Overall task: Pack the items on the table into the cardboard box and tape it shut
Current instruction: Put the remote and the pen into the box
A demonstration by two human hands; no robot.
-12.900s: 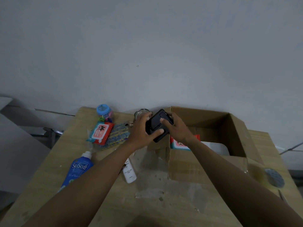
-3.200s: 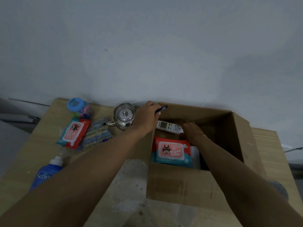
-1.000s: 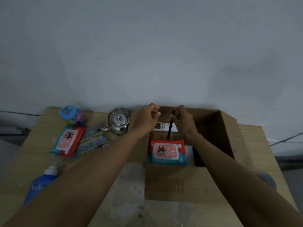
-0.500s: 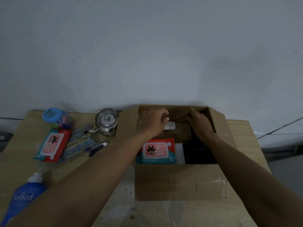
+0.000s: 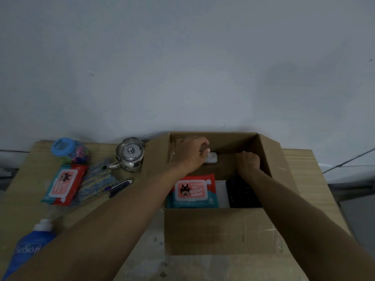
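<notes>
The open cardboard box stands on the wooden table, right of centre. Inside lie a red and teal wipes pack, a black item and a white remote control at the far wall. My left hand reaches into the box, its fingers curled over the remote's left end. Deep in the far right part of the box, my right hand has its fingers curled downward; what they hold is hidden.
Left of the box on the table are a steel teapot, a jar with a blue lid, a second wipes pack, a blue patterned packet, a small clipper-like tool and a blue SoSoft bottle. A grey wall rises behind.
My right hand, which held a black pen above the box a second ago, has gone down to the box's far right. My left hand has closed onto the white remote.
</notes>
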